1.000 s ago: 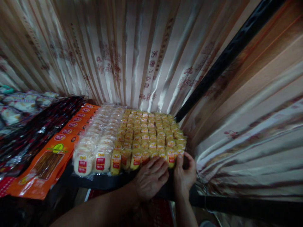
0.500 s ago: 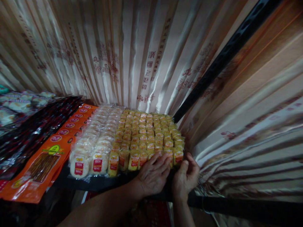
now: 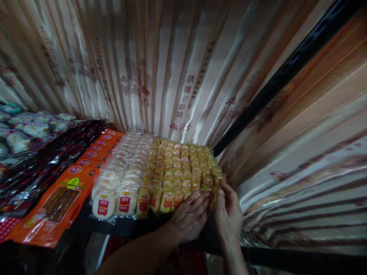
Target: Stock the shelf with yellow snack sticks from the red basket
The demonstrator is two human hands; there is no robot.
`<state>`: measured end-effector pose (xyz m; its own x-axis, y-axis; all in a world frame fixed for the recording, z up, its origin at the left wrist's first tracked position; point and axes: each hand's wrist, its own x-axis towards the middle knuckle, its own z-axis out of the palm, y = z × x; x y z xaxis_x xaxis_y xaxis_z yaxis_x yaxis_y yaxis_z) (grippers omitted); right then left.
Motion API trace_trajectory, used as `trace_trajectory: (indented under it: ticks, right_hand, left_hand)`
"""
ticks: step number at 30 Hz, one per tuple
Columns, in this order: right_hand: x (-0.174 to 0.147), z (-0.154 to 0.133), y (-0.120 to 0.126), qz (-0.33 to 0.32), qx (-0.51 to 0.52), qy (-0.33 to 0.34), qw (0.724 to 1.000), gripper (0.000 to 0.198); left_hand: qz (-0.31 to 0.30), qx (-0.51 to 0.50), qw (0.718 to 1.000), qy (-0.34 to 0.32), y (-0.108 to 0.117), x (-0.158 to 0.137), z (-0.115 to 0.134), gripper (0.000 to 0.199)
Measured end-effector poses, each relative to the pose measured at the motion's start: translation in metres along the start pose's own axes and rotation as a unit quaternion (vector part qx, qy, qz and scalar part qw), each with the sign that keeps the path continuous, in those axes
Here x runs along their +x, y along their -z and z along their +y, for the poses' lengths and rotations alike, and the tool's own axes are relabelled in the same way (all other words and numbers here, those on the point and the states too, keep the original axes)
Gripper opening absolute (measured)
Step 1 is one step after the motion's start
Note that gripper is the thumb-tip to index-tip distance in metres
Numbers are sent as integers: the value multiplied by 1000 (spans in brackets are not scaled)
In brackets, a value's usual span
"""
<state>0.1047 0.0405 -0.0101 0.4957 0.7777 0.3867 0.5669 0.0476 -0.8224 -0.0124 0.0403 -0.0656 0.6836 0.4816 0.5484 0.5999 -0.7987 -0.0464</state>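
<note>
Many small yellow-wrapped snack packets (image 3: 177,166) stand in tight rows on a dark shelf (image 3: 123,228). My left hand (image 3: 190,215) lies with extended fingers against the front row, covering some packets. At the right front corner is my right hand (image 3: 229,206); its fingers reach along the side of the rows, the thumb apart, touching the end packets. Its fingertips are partly hidden. Left of the yellow rows stand clear-wrapped white round rice crackers (image 3: 126,196) with red labels, in two columns.
Orange snack bags (image 3: 61,198) overlap beside the crackers, then dark red shiny packs (image 3: 54,164) and white packets (image 3: 31,128) at far left. A printed, pleated curtain (image 3: 160,68) hangs behind and to the right. A black metal post (image 3: 275,89) slants up from the back right corner.
My right hand has moved up and inward against the right side of the yellow packets, its fingers straighter. My left hand stays on the front row. The view has shifted slightly.
</note>
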Motion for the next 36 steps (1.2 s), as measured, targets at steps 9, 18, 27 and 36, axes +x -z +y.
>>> trace_trajectory:
  ticks: [9, 18, 27, 36]
  right_hand:
    - [75, -14, -25, -168, -222, 68, 958, 42]
    - [100, -13, -19, -80, -268, 144, 949, 45]
    - [128, 47, -17, -26, -150, -89, 984, 38]
    - [124, 78, -21, -25, 35, -133, 990, 49]
  left_hand:
    - [35, -4, 999, -7, -2, -4, -1, 35]
    - [62, 8, 998, 10, -1, -2, 0, 33]
    - [79, 3, 997, 6, -3, -4, 0, 33]
    - [82, -6, 997, 5, -6, -5, 0, 36]
